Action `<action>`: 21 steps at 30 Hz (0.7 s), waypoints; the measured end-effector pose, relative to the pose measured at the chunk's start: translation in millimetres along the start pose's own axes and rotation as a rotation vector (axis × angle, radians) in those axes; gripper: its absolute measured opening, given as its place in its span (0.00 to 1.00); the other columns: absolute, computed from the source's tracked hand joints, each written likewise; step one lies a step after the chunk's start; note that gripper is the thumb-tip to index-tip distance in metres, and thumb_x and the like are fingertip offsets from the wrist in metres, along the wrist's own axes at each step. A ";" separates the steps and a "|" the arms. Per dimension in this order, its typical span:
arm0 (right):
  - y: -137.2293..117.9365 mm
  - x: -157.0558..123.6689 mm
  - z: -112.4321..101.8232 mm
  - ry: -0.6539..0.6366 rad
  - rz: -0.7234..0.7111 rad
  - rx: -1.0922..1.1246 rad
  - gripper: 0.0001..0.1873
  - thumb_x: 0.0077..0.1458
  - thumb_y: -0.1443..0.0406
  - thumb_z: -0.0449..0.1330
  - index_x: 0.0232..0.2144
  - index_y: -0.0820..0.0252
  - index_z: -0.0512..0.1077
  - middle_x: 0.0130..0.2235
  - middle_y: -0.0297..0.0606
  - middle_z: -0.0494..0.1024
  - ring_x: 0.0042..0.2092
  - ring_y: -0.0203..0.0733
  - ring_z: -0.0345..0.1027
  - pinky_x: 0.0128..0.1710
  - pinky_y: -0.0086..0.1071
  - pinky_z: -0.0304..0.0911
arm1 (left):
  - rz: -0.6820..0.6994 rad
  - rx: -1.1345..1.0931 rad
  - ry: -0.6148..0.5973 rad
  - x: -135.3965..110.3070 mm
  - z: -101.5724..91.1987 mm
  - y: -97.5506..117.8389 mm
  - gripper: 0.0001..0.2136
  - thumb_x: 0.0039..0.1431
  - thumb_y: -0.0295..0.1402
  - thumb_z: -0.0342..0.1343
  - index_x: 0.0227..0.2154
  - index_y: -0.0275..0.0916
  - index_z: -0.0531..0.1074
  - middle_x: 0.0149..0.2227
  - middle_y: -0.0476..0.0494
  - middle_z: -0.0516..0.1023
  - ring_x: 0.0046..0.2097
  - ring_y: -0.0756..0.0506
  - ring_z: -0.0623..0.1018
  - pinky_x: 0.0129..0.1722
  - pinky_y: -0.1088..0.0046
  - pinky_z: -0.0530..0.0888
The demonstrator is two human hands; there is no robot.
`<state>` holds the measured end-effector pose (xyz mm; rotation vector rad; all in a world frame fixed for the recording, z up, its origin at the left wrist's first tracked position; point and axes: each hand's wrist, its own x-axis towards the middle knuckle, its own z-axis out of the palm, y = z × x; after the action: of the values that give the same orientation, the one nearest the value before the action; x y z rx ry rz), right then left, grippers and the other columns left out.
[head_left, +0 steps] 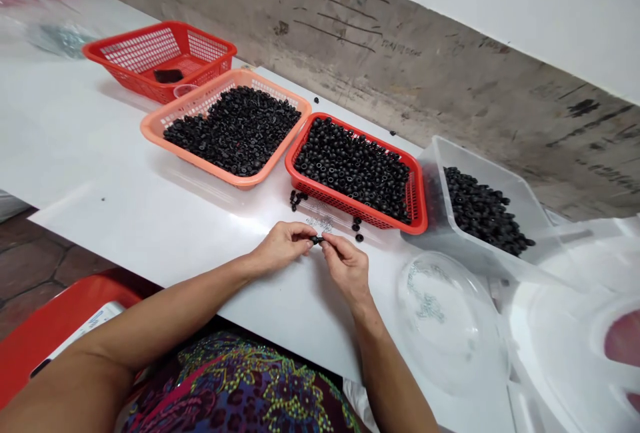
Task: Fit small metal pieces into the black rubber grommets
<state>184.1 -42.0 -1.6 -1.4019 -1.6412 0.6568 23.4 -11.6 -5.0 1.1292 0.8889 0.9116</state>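
Between the fingertips of both hands is a small black part (316,240), held just above the white table. My left hand (283,245) pinches its left end, and my right hand (346,261) grips the right end. Whether it is one piece or two joined pieces is too small to tell. Just beyond my fingers lies a scatter of tiny clear or silvery bits (321,220). A red basket (354,210) behind them is full of round black pieces with holes (353,166). A few loose black pieces (298,200) lie beside its near edge.
An orange basket (200,161) of smaller black parts stands left, with a red basket (125,76) behind it. On the right are a clear bin (480,246) of black pieces, a clear round dish (450,340) with tiny bits, and a white plastic stool (555,313). A wall runs behind.
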 end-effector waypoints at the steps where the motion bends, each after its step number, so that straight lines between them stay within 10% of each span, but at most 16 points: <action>1: 0.0 -0.1 0.3 -0.010 -0.017 -0.018 0.10 0.53 0.65 0.57 0.37 0.56 0.76 0.36 0.39 0.79 0.36 0.41 0.73 0.38 0.35 0.69 | 0.014 0.022 0.005 0.0 0.4 -0.9 0.09 0.47 0.27 0.56 0.33 0.35 0.75 0.28 0.46 0.76 0.27 0.52 0.71 0.29 0.74 0.68; 21: -6.4 -3.8 1.6 -0.065 -0.126 -0.207 0.06 0.54 0.69 0.53 0.30 0.58 0.69 0.27 0.35 0.73 0.29 0.37 0.66 0.31 0.30 0.63 | 0.202 0.475 -0.104 -4.5 -2.9 -1.4 0.09 0.55 0.26 0.46 0.36 0.38 0.69 0.30 0.47 0.73 0.32 0.48 0.70 0.34 0.72 0.68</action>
<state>179.5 -46.9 1.9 -1.4203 -1.8755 0.4744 19.2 -14.9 -6.4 1.6845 0.9434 0.8153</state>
